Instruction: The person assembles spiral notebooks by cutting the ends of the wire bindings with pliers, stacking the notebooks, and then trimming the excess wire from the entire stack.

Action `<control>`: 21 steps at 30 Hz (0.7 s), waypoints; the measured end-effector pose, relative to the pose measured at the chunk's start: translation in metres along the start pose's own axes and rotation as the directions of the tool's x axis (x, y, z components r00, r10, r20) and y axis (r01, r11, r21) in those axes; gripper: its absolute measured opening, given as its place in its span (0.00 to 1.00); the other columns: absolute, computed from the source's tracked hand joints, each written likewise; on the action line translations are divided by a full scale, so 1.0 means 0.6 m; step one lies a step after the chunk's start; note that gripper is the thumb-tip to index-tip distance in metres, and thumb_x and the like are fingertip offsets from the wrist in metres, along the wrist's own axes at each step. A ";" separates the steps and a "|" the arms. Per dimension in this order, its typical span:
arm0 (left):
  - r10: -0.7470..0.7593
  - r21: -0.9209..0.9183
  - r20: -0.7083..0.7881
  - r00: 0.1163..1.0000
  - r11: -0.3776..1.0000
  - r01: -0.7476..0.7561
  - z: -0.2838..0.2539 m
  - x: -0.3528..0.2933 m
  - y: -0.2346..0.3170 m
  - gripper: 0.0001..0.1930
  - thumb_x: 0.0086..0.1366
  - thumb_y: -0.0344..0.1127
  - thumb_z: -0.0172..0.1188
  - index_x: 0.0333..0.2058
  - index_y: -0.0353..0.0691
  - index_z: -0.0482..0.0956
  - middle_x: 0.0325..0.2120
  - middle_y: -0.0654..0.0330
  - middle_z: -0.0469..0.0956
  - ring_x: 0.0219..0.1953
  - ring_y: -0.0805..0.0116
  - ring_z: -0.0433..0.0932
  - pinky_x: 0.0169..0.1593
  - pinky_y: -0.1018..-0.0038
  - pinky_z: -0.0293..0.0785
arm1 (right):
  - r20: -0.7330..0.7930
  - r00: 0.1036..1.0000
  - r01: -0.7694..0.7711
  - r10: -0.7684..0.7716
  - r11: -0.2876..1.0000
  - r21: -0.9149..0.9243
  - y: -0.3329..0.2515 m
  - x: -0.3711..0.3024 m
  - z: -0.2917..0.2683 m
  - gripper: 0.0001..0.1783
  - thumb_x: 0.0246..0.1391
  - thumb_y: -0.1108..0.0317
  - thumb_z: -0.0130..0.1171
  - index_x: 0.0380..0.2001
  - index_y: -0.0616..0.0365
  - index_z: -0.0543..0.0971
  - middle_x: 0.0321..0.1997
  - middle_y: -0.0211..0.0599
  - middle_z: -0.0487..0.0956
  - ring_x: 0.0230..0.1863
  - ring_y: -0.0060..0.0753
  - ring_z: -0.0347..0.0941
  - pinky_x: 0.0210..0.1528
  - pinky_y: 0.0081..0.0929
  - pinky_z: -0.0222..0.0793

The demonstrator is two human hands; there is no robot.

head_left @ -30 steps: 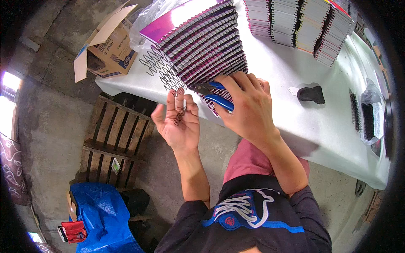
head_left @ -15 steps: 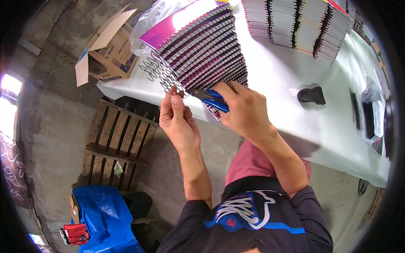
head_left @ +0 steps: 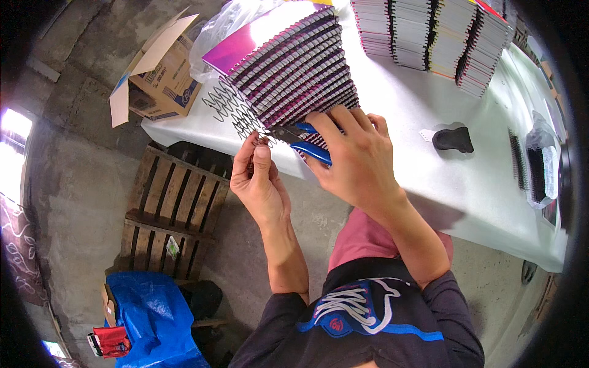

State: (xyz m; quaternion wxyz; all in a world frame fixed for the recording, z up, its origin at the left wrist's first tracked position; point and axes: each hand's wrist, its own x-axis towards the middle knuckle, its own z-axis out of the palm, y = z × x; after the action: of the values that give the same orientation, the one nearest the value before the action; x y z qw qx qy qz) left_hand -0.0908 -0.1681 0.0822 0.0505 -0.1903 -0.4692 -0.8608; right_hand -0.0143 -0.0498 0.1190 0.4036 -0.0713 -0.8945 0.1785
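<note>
A stack of spiral-bound notebooks (head_left: pixel 297 73) with purple covers lies at the table's near edge, coils facing me. Loose spiral wire ends (head_left: pixel 228 105) stick out past its left side. My right hand (head_left: pixel 362 159) is closed around blue-handled pliers (head_left: pixel 314 153), whose dark jaws point left at the wire ends by the stack's lower corner. Below those jaws my left hand (head_left: pixel 264 184) pinches a coil's wire end between thumb and forefinger. Whether the jaws touch the wire is too small to tell.
More spiral-bound books (head_left: pixel 423 40) stand at the back right. A black pouch (head_left: pixel 453 139) lies on the white table (head_left: pixel 405 116), with black coils (head_left: pixel 537 175) in plastic farther right. An open cardboard box (head_left: pixel 162 80) sits left, above a wooden pallet (head_left: pixel 169 211). Blue sheeting (head_left: pixel 153 319) is lower left.
The right hand's fingers have loosened and spread, and the pliers' handles sit a little farther apart. The left hand has barely shifted at the wire end.
</note>
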 end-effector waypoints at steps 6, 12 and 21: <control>0.008 -0.058 0.000 1.000 0.998 -0.008 -0.003 0.000 -0.004 0.13 0.64 0.36 0.56 0.43 0.35 0.75 0.34 0.64 0.77 0.26 0.88 0.67 0.24 0.92 0.61 | 0.069 0.997 -0.053 0.046 0.994 0.100 0.012 -0.009 0.023 0.15 0.35 0.66 0.64 0.31 0.50 0.73 0.27 0.34 0.73 0.29 0.39 0.75 0.33 0.35 0.69; -0.250 -0.680 0.218 0.943 0.655 0.330 -0.031 0.018 0.003 0.16 0.67 0.42 0.50 0.40 0.31 0.73 0.29 0.58 0.71 0.22 0.77 0.55 0.19 0.83 0.51 | -0.004 1.000 -0.023 0.024 0.994 0.106 0.009 -0.004 -0.001 0.19 0.34 0.65 0.65 0.34 0.49 0.74 0.30 0.33 0.73 0.33 0.37 0.73 0.36 0.36 0.64; -0.294 -0.550 -0.046 0.955 0.805 0.222 0.020 0.035 0.035 0.16 0.65 0.40 0.51 0.42 0.32 0.73 0.34 0.55 0.76 0.25 0.76 0.64 0.25 0.83 0.63 | -0.073 0.997 0.007 -0.006 1.000 0.009 -0.003 0.009 -0.005 0.21 0.31 0.64 0.67 0.34 0.49 0.74 0.33 0.30 0.71 0.37 0.35 0.70 0.39 0.37 0.57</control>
State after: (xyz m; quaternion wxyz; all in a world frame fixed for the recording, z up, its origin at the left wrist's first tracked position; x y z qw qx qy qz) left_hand -0.1014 -0.1680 0.1128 -0.0925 -0.0750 -0.2255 -0.9669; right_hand -0.0157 -0.0495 0.1250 0.4368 -0.0731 -0.8786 0.1788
